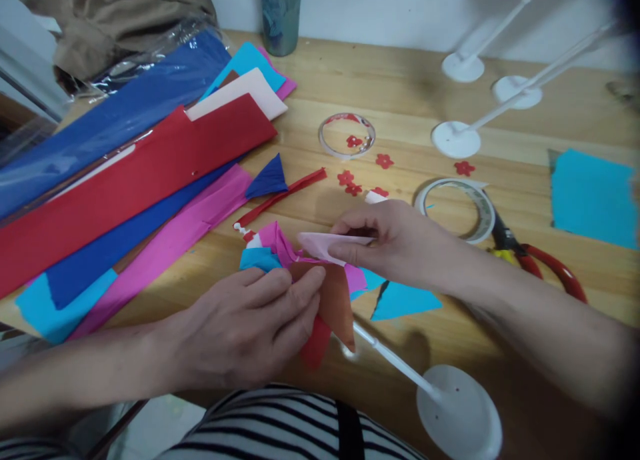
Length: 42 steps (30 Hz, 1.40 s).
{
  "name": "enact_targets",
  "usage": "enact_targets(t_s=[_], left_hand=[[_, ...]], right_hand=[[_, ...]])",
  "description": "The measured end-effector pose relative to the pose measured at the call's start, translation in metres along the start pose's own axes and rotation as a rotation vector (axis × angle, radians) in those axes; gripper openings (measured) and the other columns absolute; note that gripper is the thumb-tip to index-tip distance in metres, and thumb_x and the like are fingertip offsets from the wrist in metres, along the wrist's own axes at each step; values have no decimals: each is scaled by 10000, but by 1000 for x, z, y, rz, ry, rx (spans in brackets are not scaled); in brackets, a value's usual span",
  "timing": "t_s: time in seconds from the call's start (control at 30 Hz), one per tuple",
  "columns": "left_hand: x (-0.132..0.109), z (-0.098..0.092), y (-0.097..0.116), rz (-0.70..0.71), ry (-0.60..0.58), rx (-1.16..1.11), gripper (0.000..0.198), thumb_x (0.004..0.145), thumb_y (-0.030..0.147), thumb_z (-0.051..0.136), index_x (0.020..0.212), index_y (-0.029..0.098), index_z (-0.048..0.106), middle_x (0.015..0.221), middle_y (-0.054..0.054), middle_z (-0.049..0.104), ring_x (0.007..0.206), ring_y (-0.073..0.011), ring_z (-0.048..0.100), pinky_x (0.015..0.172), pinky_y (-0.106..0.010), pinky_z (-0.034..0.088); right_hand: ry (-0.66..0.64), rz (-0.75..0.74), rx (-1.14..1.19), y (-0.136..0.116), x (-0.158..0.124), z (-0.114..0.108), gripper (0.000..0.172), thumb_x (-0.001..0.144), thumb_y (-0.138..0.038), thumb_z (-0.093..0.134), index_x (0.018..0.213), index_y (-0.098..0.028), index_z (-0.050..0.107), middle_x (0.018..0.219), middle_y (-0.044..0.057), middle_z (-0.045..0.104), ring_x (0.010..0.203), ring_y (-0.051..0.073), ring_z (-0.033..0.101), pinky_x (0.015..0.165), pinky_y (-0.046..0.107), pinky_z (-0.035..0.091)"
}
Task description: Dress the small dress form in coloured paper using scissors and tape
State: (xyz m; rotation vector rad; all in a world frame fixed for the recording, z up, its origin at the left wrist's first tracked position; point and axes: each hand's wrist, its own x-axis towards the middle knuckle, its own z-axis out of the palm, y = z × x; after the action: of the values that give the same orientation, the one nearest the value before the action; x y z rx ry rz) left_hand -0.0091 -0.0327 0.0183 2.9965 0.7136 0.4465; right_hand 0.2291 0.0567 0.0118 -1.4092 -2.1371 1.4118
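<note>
- Noted nearest the camera: one black-and-white striped garment [270, 423], cloth.
- Counted four white plastic stands, disc-based and thin-stemmed: one near stand [459, 413], tilted, and three far stands [456, 139] by the wall.
- Found one paper bundle [276, 244] by both hands, toward the near stem's far end: magenta, light blue, brown and red pieces, creased and angular.
- Observed left hand [250, 327] with fingers bent over one brown paper piece [337, 303], pointed; thumb hidden, cannot tell whether gripping.
- Observed right hand [395, 240] with thumb and fingers closed, pinching one pale pink paper piece [315, 245], thin and flat.
- Counted six red flower cutouts [384, 161], one inside the smaller ring below.
- Counted two tape rolls: one slim clear roll [321, 139], one broader white roll [487, 223], beside one pair of scissors [555, 267], red-handled.
- Noted one dark blue triangle [267, 177], smooth-edged, and one narrow red strip [295, 187].
- Recorded at left: stacked paper sheets [150, 173], partly film-wrapped, on a wood-grain tabletop [400, 113].
</note>
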Motion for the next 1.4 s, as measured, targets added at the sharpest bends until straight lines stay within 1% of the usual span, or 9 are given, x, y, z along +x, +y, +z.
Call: enact_targets(t_s=[0.07, 0.13, 0.23, 0.5, 0.67, 0.77, 0.9, 1.27, 1.4], left_hand=[[2, 0, 0, -1, 1, -24, 396, 1041, 144, 346, 1316, 35, 610, 1378, -213, 661, 1075, -246, 628, 889, -368, 504], [5, 1, 0, -8, 26, -39, 443, 1068, 165, 289, 1394, 11, 547, 1368, -204, 673, 1128, -253, 636, 926, -372, 503], [9, 4, 0, -25, 45, -21, 421, 1071, 126, 265, 1331, 10, 576, 1357, -195, 685, 1113, -248, 666, 923, -371, 512], [8, 8, 0, -8, -42, 22, 367, 1047, 92, 341, 1293, 16, 604, 1357, -200, 690, 1106, -236, 687, 885, -359, 556], [4, 9, 2, -30, -81, 22, 391, 1020, 110, 413, 1364, 37, 584, 1446, -223, 624, 1226, -254, 636, 947, -355, 547], [3, 10, 2, -23, -102, 18, 407, 1012, 122, 432, 1383, 27, 569, 1487, -241, 584, 1268, -261, 617, 982, -361, 538], [4, 10, 2, -16, -85, 38, 395, 1019, 103, 387, 1348, 35, 594, 1466, -219, 612, 1223, -245, 639, 942, -349, 555], [12, 1, -1, 14, -88, 45, 375, 1055, 99, 326, 1284, 19, 612, 1376, -205, 682, 1091, -224, 703, 862, -337, 555], [9, 4, 1, -20, -72, 32, 414, 1040, 70, 294, 1322, 25, 594, 1426, -190, 652, 1137, -234, 685, 898, -346, 533]], right_hand=[[-30, 3, -59, -2, -1, 0, 423, 855, -522, 699, 574, -212, 636, 521, -28, 452, 520, 111, 375, 482, 286, 236], [-60, -3, -101, -3, -1, 0, 388, 894, -444, 651, 577, -223, 616, 531, -27, 453, 535, 121, 387, 491, 291, 243], [-75, -10, -131, -2, 0, -1, 334, 872, -308, 637, 558, -228, 557, 530, -29, 441, 549, 130, 410, 506, 295, 250], [-52, 2, -86, 0, 1, -2, 340, 861, -252, 613, 544, -215, 493, 547, -22, 408, 560, 128, 386, 523, 309, 233], [-40, 16, -47, 3, 1, -1, 293, 851, -265, 605, 572, -201, 543, 556, -35, 407, 575, 124, 376, 533, 294, 235], [-16, 31, -6, 4, 0, -1, 305, 846, -256, 607, 563, -211, 502, 567, -33, 411, 579, 125, 381, 537, 295, 247], [0, 70, 12, 3, -2, -1, 330, 854, -260, 616, 559, -221, 474, 571, -24, 414, 571, 129, 377, 530, 303, 246], [55, 101, -7, 7, 0, 1, 295, 849, -344, 599, 597, -203, 538, 583, -29, 428, 583, 123, 390, 528, 282, 277], [58, 83, 11, 10, 0, 0, 308, 838, -351, 605, 581, -218, 502, 581, -18, 438, 583, 130, 402, 524, 282, 283]])
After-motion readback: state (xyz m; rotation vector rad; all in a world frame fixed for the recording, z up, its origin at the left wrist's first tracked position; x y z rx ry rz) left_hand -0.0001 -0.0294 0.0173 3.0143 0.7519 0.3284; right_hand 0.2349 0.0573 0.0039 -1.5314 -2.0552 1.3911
